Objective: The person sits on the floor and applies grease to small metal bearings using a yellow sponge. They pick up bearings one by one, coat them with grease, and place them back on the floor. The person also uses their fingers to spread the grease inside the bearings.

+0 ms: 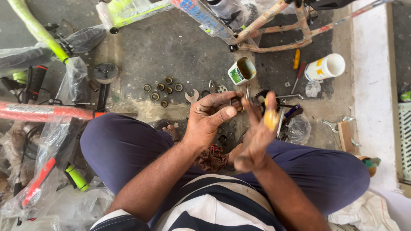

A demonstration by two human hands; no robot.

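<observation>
Far left, I'm seeing a red bicycle frame tube (43,112) wrapped in clear plastic, lying across the floor beside my left knee, and above it a lime-green frame tube (36,30) slanting up out of view. Moving in, a cluster of small metal rings and nuts (162,90) sits on the grey concrete floor (171,47), with an open-ended spanner (191,97) just to their right.

Now my left hand (209,119): fingers curled, thumb pressed forward, pinching a small dark ring-shaped bearing part (236,102) at the fingertips. That ring sits right between the two hands, above my lap, over more loose rings on the floor. An open tin of grease (242,70) stands just beyond it, tipped toward me.

My right hand (259,132) is up and open, palm turned inward, fingers spread and holding nothing, but there's a thick yellow dab of grease (271,119) on the index fingertip, close to the ring, not touching it that I can tell.

Behind that hand, a black toothed sprocket (262,95) lies on the floor, partly hidden. Further right, a yellow-handled screwdriver (296,59), then a white plastic tub (325,67) lying on its side. At the far right, a wooden block (346,136) near my right knee.
</observation>
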